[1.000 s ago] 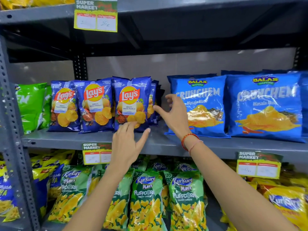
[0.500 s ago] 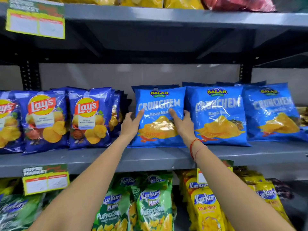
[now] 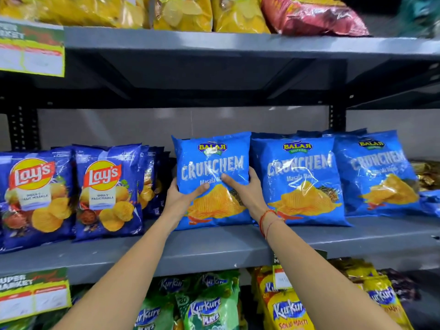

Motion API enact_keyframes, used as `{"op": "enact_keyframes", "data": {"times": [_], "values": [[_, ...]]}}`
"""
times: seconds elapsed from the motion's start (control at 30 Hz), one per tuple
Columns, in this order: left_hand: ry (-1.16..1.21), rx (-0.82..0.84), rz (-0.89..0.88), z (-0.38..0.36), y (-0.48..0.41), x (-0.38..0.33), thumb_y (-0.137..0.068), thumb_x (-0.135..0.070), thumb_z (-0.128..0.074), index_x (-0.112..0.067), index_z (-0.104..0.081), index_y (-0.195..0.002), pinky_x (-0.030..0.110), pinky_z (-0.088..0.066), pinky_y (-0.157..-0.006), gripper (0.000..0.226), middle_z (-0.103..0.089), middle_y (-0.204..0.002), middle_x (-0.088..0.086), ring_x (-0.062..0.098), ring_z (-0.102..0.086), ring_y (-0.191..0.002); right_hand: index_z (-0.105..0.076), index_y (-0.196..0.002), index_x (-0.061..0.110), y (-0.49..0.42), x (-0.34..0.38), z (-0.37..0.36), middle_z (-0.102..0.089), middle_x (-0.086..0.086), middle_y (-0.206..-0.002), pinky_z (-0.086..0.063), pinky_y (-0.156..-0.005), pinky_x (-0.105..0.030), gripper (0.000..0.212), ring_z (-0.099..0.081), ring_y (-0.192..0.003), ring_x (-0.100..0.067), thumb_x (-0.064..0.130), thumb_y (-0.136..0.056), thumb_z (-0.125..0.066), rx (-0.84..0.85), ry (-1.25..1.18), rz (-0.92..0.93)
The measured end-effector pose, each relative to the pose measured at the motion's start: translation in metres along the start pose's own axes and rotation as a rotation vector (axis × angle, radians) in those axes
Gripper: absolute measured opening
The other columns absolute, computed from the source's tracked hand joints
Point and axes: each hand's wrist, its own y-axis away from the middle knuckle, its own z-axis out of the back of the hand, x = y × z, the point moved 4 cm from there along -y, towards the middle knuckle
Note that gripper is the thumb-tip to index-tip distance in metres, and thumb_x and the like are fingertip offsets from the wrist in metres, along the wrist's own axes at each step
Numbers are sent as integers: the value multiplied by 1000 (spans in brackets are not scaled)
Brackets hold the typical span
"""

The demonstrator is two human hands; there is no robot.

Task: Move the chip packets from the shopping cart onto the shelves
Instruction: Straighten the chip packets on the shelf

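- The leftmost Crunchem packet (image 3: 212,163), light blue with a Balaji logo, stands upright on the grey middle shelf (image 3: 214,248); it serves as the landmark here.
- The left hand (image 3: 181,198) is clamped on that packet's lower left edge, thumb lying across the front and the other fingers hidden behind the bag.
- The right hand (image 3: 245,189) is clamped on its right side, thumb pressed on the front near the printed flavour line, fingers wrapped round the right edge.
- A red thread bracelet (image 3: 266,220) sits on the right wrist, just below and right of the packet.
- Touching the packet's right edge stands a second Crunchem packet (image 3: 300,177), and beyond that a third Crunchem packet (image 3: 378,172), both upright on the same shelf.
- To the packet's left, a row of dark blue Lay's packets (image 3: 107,191) stands upright; the nearest stack is just beside the left hand.
- Above the packet, the upper shelf (image 3: 214,44) carries yellow packets (image 3: 185,13) and a reddish packet (image 3: 309,15).
- Below the packet, under the middle shelf, green Kurkure packets (image 3: 207,306) stand, with yellow Kurkure packets (image 3: 288,308) to their right.
- A yellow-green price tag (image 3: 33,298) hangs from the middle shelf's front edge, well down and left of the packet; another price tag (image 3: 31,51) hangs from the upper shelf at far left.
- The shopping cart is out of view.
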Motion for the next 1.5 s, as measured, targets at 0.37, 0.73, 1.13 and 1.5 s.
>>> {"op": "enact_keyframes", "data": {"times": [0.37, 0.73, 1.13, 1.5], "values": [[-222, -321, -119, 2, 10, -14, -73, -39, -75, -16, -35, -136, 29, -41, -93, 78, -47, -131, 3, 13, -49, -112, -23, -146, 9, 29, 25, 0, -40, -11, -146, -31, -110, -35, 86, -36, -135, -25, 45, -81, -67, -182, 517, 189], [-495, 59, -524, -138, 52, -40, -85, -34, -56, -14, -47, -127, 40, -44, -98, 48, -48, -122, 1, 13, -48, -115, -43, -133, 10, 40, 74, 122, -49, -14, -131, -36, -95, -38, 62, -43, -119, -31, 46, -86, -59, -590, 788, 425], [-327, -54, 58, -215, 32, 3, -91, -48, -43, -13, -15, -145, 40, -26, -106, 69, -28, -151, 13, 30, -31, -135, -30, -145, 11, 2, 35, 187, -46, -22, -142, -34, -103, -46, 70, -38, -132, -38, 58, -93, -35, -500, 563, -107], [-351, -32, -53, -227, 39, 14, -89, -52, -44, -18, -6, -146, 51, -25, -111, 78, -19, -152, 12, 30, -24, -138, -49, -115, 14, -7, 23, 197, -63, -13, -85, -39, -72, -40, 55, -59, -91, -38, 61, -92, -33, -543, 530, 45]]}}
